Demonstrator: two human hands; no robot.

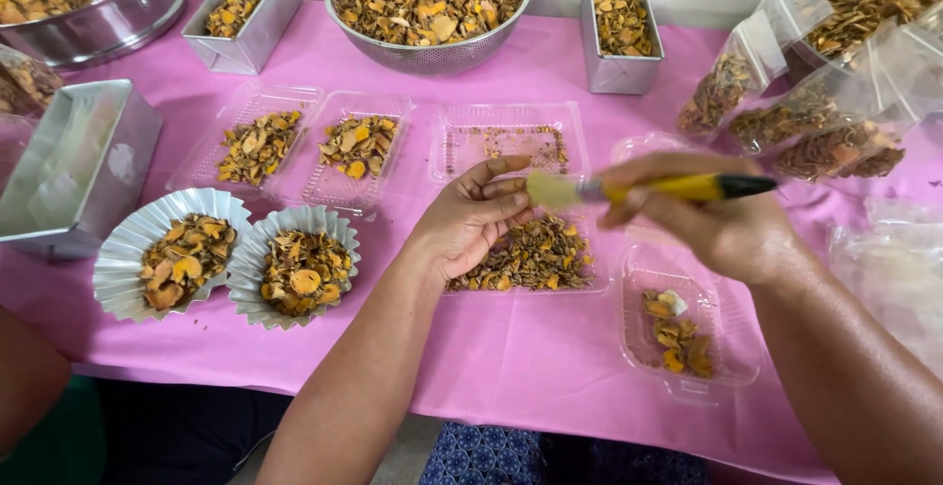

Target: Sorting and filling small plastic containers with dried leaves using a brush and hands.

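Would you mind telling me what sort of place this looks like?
Probably a small hand-packing table for dried orange chips: a pink-covered table, a metal colander heaped with them, filled clear bags, and clear plastic trays.

Yellow-handled brush (668, 188) with pale bristles, lying level, black tip rightward; bristles over clear tray (535, 259) heaped with dried slices

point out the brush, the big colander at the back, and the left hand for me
brush (688, 188), head view, on its yellow handle.
colander (429, 56), head view, on its mesh wall below the dried slices.
left hand (471, 220), head view, on the back of the hand.
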